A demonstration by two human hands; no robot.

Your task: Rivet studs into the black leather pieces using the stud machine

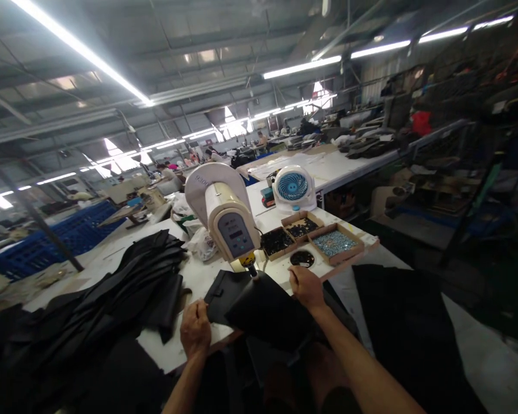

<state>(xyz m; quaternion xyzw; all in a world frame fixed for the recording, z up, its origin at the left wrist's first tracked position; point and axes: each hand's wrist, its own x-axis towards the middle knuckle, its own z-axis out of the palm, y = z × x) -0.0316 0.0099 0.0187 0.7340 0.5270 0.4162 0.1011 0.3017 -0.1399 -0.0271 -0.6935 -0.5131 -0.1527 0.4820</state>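
Note:
A black fabric piece (270,310) lies folded over the front of the white table, beneath the tip of a cream press machine (234,230). My left hand (195,329) is closed on the left edge of this piece. My right hand (306,286) is closed by its upper right edge, just below a round dish of small dark parts (302,259); what the fingers hold is hidden. The machine's dark plunger (252,271) comes down to the fabric between my hands. A small dark tab (218,292) shows on the fabric's left part.
Cardboard trays hold dark parts (277,242) and silvery-blue fasteners (334,242). A blue-and-white fan (293,187) stands behind them. A heap of black fabric pieces (125,287) covers the left side. More black fabric (410,328) hangs at right. People work far back.

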